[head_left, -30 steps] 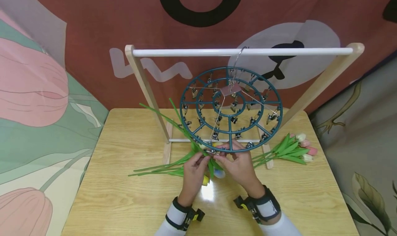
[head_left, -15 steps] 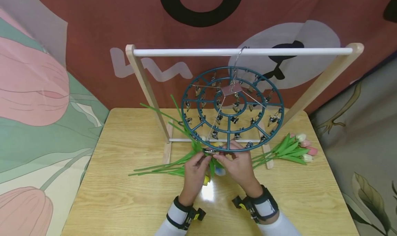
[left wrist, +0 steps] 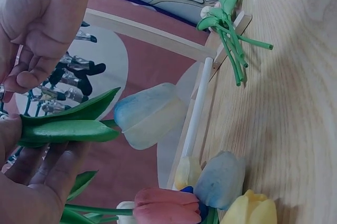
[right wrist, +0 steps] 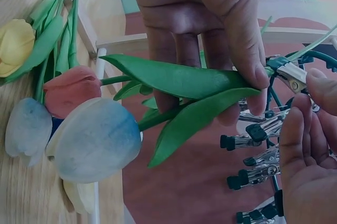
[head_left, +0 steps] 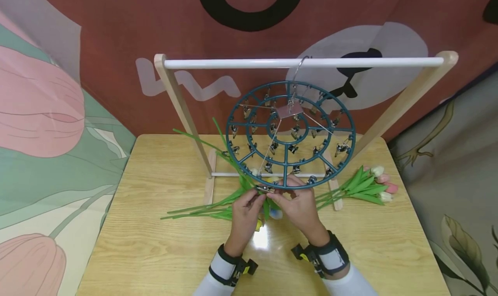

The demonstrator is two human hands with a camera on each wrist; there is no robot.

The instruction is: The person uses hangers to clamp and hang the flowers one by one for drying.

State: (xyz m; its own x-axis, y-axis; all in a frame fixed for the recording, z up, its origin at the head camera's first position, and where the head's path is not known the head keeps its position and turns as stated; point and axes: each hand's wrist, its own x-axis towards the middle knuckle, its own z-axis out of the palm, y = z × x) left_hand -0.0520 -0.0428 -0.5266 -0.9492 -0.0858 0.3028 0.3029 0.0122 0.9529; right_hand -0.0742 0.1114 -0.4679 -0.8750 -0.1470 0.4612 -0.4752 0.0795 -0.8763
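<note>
My left hand (head_left: pixel 244 207) pinches the stem and leaves of a pale blue and white artificial tulip (left wrist: pixel 150 113) between thumb and fingers. Its bloom points down toward the table and its stem reaches up to a metal clip (right wrist: pixel 291 74) with dark tips. This clip belongs to the front rim of a round teal clip hanger (head_left: pixel 285 170). My right hand (head_left: pixel 297 207) pinches the clip's handles, and the stem lies at its tips. More metal clips (right wrist: pixel 263 129) hang around them, none of these held.
The hanger hooks over the white bar (head_left: pixel 233 64) of a wooden rack. Below the hands lie several tulips, among them a red one (left wrist: pixel 164 205) and a yellow one (left wrist: pixel 250 209). A pink and white tulip bunch (head_left: pixel 373 186) lies at the right, by the rack's foot.
The clip hanger has turned slightly, and the stem ends at the left have shifted a little. Both hands stay at the clip and the tulip with almost no movement.
</note>
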